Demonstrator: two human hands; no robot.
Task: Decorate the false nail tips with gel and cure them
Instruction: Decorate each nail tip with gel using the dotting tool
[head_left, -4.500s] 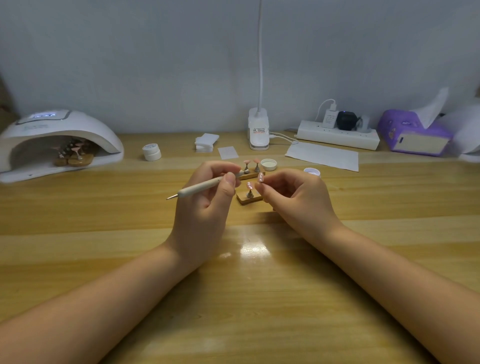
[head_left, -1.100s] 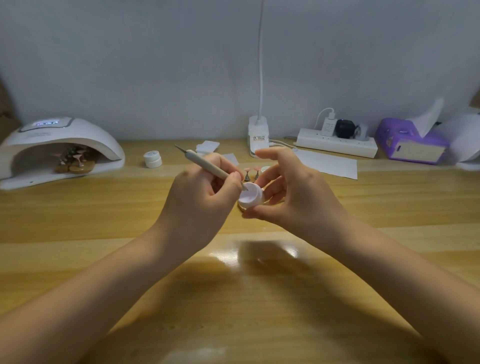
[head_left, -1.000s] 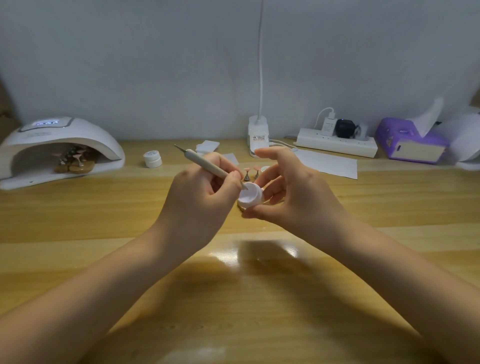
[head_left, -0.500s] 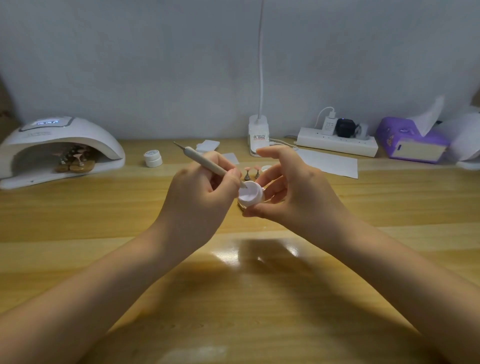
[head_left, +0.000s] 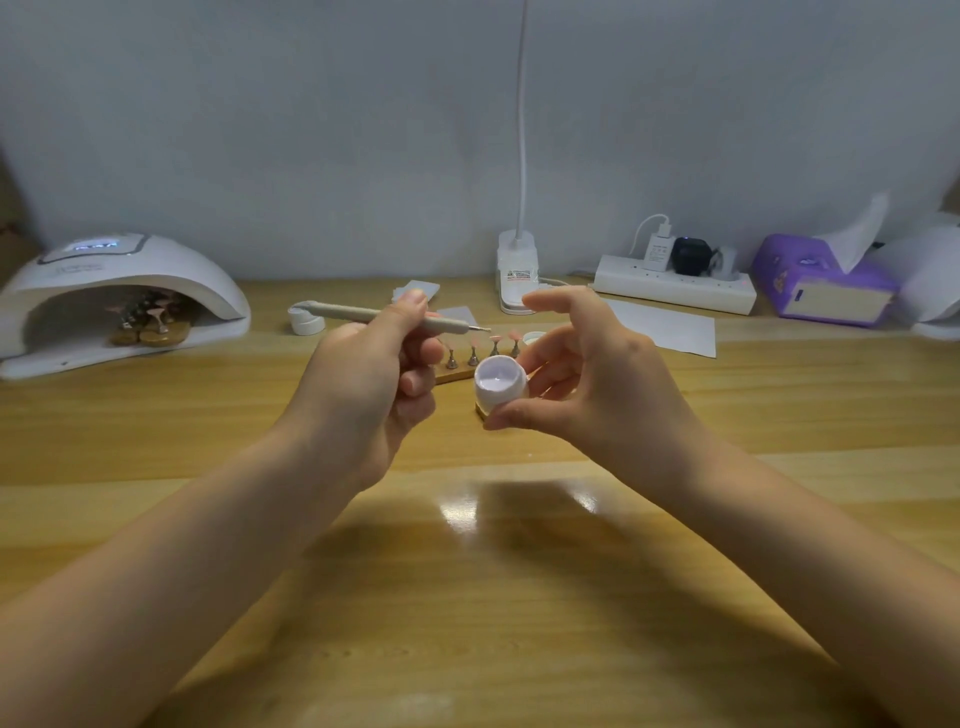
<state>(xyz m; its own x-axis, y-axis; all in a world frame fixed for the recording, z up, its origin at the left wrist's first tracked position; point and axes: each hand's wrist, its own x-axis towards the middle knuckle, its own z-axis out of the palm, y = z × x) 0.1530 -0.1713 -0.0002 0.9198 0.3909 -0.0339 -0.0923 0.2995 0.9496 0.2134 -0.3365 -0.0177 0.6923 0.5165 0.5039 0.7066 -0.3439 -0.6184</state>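
My right hand (head_left: 587, 379) pinches a small white gel pot (head_left: 500, 387), open and tilted toward me above the table. My left hand (head_left: 374, 379) grips a grey dotting tool (head_left: 384, 315), lying level with its metal tip pointing right, just above and left of the pot. Behind the hands a wooden holder (head_left: 457, 371) carries several pink nail tips (head_left: 494, 340) on small metal stands. The white curing lamp (head_left: 119, 291) at the far left is lit and shelters more nail tips on wooden stands (head_left: 150, 325).
A closed white jar (head_left: 305, 318) and white cards (head_left: 415, 289) lie behind my left hand. A desk lamp base (head_left: 515, 275), power strip (head_left: 675, 283), sheet of paper (head_left: 665, 326) and purple tissue box (head_left: 826, 283) line the back wall.
The tool's tip has come out of the pot and the tool has swung level, tip now pointing right. My hands have drawn slightly apart; earlier my right hand held a nail tip instead.
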